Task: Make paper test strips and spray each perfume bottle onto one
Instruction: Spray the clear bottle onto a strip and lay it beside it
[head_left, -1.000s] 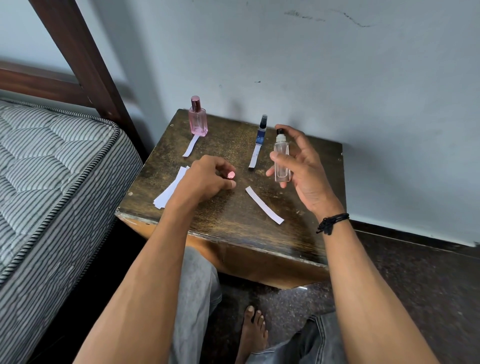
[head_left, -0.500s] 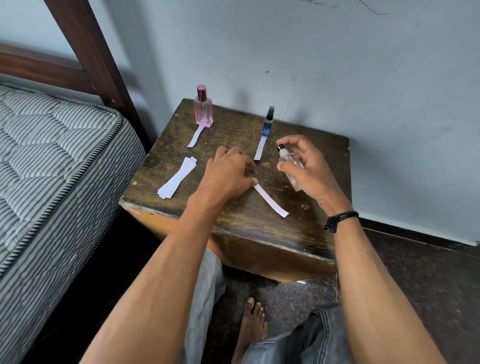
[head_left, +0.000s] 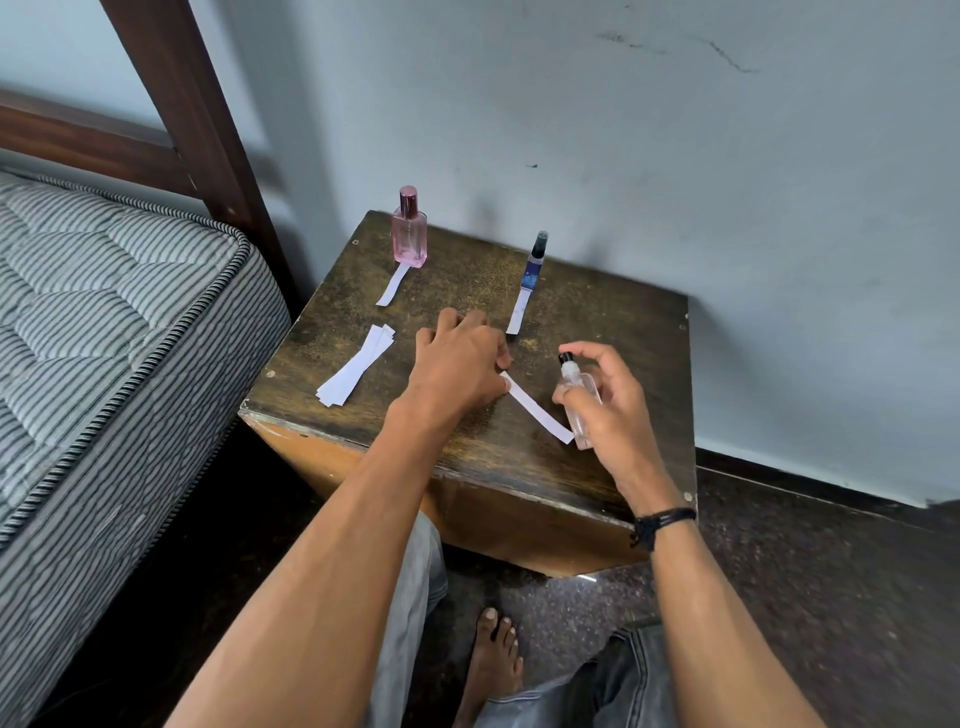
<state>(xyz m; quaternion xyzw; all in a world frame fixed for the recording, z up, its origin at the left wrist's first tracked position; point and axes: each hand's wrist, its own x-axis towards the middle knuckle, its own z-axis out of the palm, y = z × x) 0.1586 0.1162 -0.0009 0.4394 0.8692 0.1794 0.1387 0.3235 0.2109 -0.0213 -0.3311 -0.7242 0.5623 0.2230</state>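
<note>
My right hand (head_left: 618, 415) grips a small clear spray bottle (head_left: 577, 402) with a black nozzle, tilted just above the wooden table (head_left: 613, 322). The bottle's base is by the right end of a white paper strip (head_left: 537, 410) that lies slanted on the table. My left hand (head_left: 457, 369) pinches that strip's left end between thumb and finger. At the back stands a pink perfume bottle (head_left: 409, 231) with a strip (head_left: 393, 285) in front of it. To its right a slim blue bottle (head_left: 535, 265) also has a strip (head_left: 519, 312) before it.
A stack of spare paper strips (head_left: 356, 371) lies near the table's front left corner. A striped mattress (head_left: 104, 322) and dark wooden bed frame (head_left: 197, 114) are to the left. The wall is right behind the table. My bare foot (head_left: 493, 660) rests on the floor below.
My left hand moved right and took hold of the strip's left end. My right hand lowered the clear bottle and tilted it down beside the strip.
</note>
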